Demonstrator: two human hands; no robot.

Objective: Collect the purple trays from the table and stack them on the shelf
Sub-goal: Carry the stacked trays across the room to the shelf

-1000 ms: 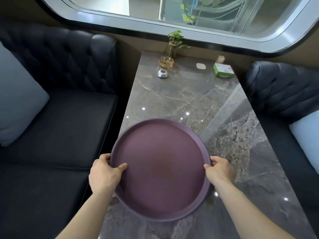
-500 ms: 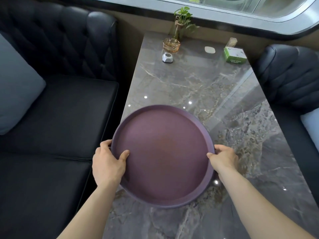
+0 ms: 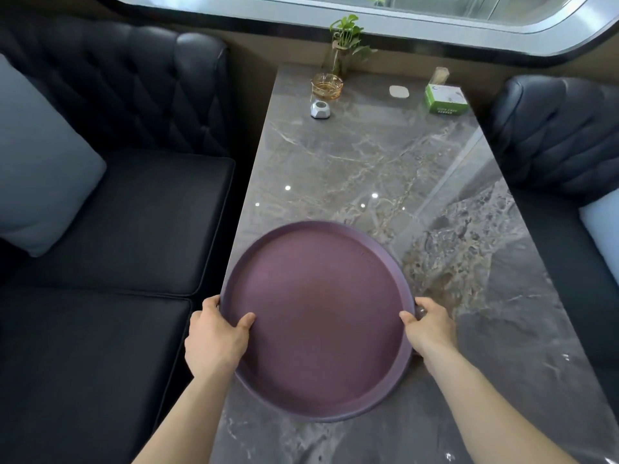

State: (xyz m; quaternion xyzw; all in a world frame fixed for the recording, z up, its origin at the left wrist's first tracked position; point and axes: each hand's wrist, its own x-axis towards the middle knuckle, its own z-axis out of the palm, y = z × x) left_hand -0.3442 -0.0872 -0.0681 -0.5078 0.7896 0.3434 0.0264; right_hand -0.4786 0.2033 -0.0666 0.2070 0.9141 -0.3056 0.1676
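A round purple tray [image 3: 318,316] is over the near part of the grey marble table [image 3: 385,169], its left rim reaching past the table's left edge. My left hand [image 3: 214,339] grips the tray's left rim, thumb on the inside. On the opposite rim sits my right hand [image 3: 430,326], gripping the same way. The tray holds nothing. No shelf is in view.
At the table's far end stand a small plant [image 3: 346,45], an amber glass dish [image 3: 326,85], a small white-grey gadget [image 3: 320,109], a white pad [image 3: 399,92] and a green box [image 3: 445,98]. Black sofas flank the table, left [image 3: 117,229] and right [image 3: 552,135].
The view has shifted, so the far end of the table shows lower in the frame than before. Both hands keep the same hold on the tray, which stays over the table's near left.
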